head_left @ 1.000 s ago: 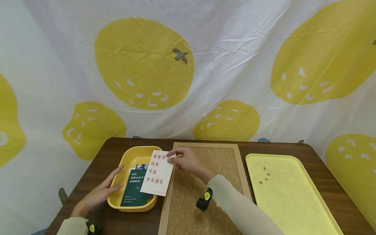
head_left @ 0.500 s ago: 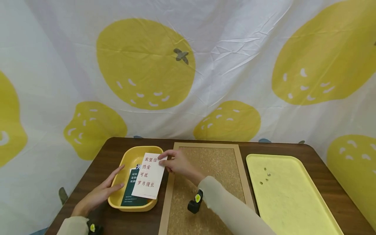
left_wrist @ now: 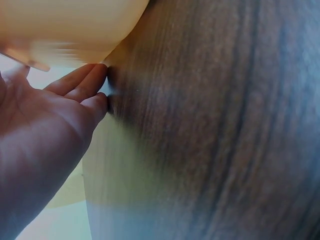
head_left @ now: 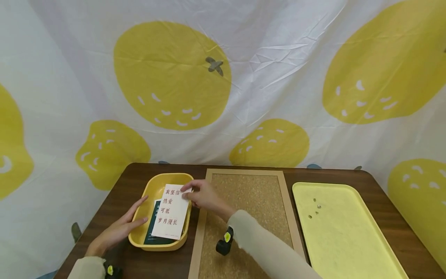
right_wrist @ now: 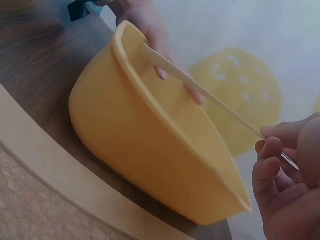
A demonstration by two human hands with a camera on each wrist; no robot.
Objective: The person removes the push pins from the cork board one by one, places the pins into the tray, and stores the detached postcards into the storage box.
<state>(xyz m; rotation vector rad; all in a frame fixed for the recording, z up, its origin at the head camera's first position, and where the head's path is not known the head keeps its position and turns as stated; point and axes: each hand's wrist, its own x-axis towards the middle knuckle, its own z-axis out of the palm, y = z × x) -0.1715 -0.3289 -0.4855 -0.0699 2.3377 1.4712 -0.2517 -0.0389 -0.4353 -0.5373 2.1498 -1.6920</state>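
Note:
My right hand (head_left: 205,197) pinches a white card (head_left: 169,213) with red Chinese lettering by its upper right edge, between thumb and fingers. The card is held over a yellow plastic basin (head_left: 153,186). In the right wrist view, the card (right_wrist: 215,102) appears edge-on, sloping across the basin's opening (right_wrist: 130,120). Beneath it a dark green card (head_left: 156,240) lies in the basin, mostly covered. My left hand (head_left: 116,230) rests at the basin's left side, thumb and forefinger reaching over the rim; in the left wrist view, other fingers (left_wrist: 87,87) extend below the basin's outer wall.
A framed cork board (head_left: 249,201) lies right of the basin, partly under my right forearm. Farther right is a pale yellow tray (head_left: 348,232) bearing several small metallic pieces (head_left: 318,206). Everything stands on a dark wooden table (head_left: 125,190) before a fruit-patterned curtain (head_left: 271,77).
My right hand has moved left and slightly down, carrying the white card farther over the basin. It now hides the blue-printed item and more of the green card. My left hand stays put.

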